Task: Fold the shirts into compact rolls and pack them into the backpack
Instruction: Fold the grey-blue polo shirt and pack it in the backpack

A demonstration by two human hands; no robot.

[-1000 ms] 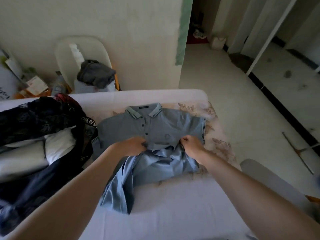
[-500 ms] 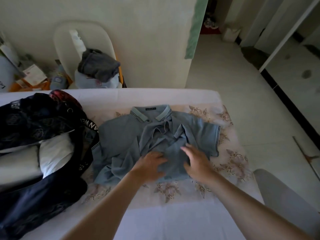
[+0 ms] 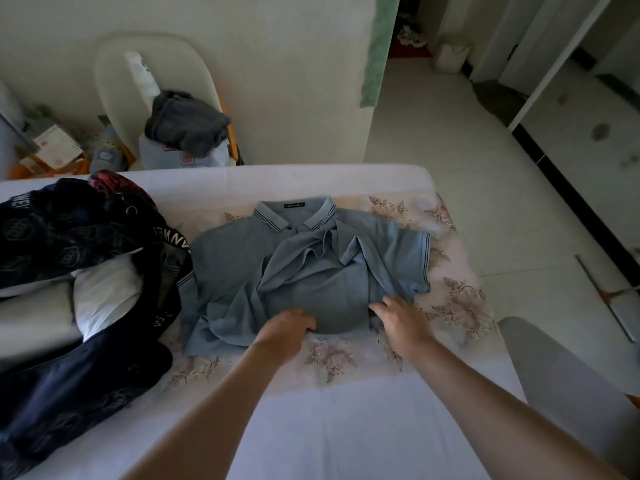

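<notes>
Left hand [image 3: 287,329]: low centre of frame, fingers bent down at the near edge of the folded cloth. I cannot tell whether they pinch the fabric or only press on it.

Right hand [image 3: 403,320]: just right of the left one, fingers fairly straight and a little spread, lying flat on the lower right part of the same fold. It grips nothing that I can see.

Both hands are on the blue-grey polo shirt [image 3: 311,271], which lies front-up in the middle of the frame. The striped collar points toward the top of the frame. The lower half is doubled up over the chest and still rumpled, with loose ridges below the collar. One sleeve lies flat toward the right, and the left side trails in a slack flap.

The shirt lies on a floral cloth [image 3: 462,306] spread over the bed [image 3: 346,431], which has a white sheet.

The dark backpack [image 3: 69,233] lies at the left edge of the frame, open and touching the shirt's left side. Pale rolled bundles [image 3: 104,296] show inside its mouth.

At upper left, beyond the bed, a white chair [image 3: 114,81] stands against the wall and carries a crumpled grey garment [image 3: 187,128]. The tiled floor [image 3: 485,185] fills the upper right.
</notes>
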